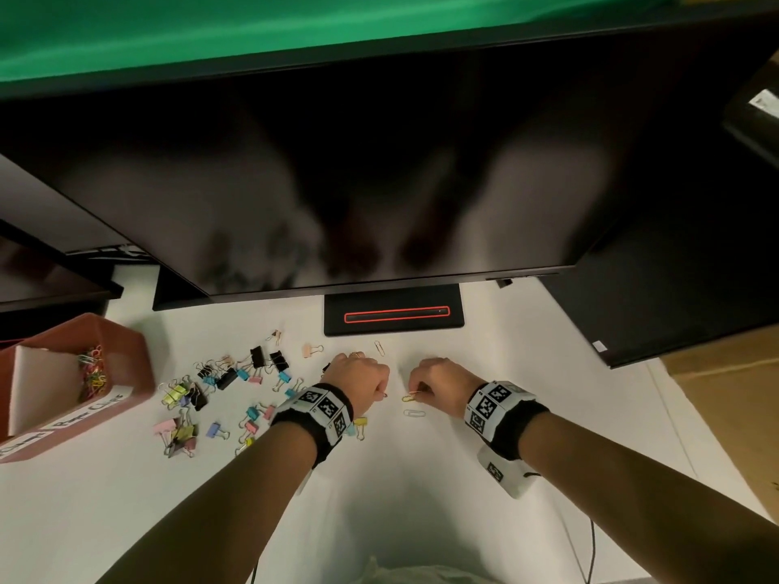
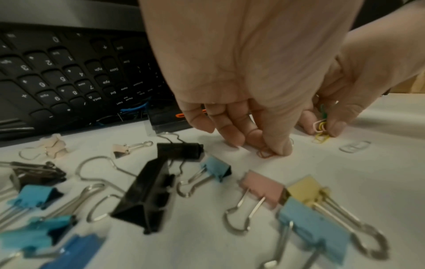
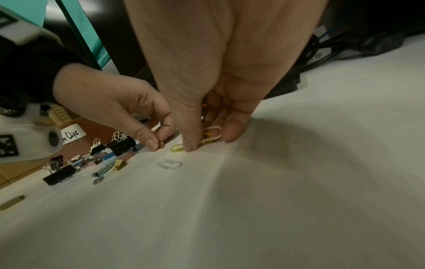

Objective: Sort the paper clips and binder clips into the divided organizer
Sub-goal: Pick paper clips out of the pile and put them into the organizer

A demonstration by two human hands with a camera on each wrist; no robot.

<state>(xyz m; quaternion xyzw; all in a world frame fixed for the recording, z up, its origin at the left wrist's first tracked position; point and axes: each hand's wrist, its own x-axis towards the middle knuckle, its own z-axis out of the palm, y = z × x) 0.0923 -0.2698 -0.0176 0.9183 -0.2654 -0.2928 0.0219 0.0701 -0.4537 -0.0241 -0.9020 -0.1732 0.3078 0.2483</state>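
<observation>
My left hand pinches a brown paper clip against the white desk, thumb and fingertips curled onto it. My right hand holds several paper clips in curled fingers, and its thumb presses a yellow paper clip on the desk. A white paper clip lies just in front of the hands, and a gold one lies beyond them. Binder clips in black, blue, pink and yellow are scattered to the left. The red divided organizer stands at far left with coloured paper clips in one compartment.
A large dark monitor hangs over the back of the desk on a black stand. A black keyboard sits behind the binder clips. A cardboard box is at the right. White desk surface stretches toward me.
</observation>
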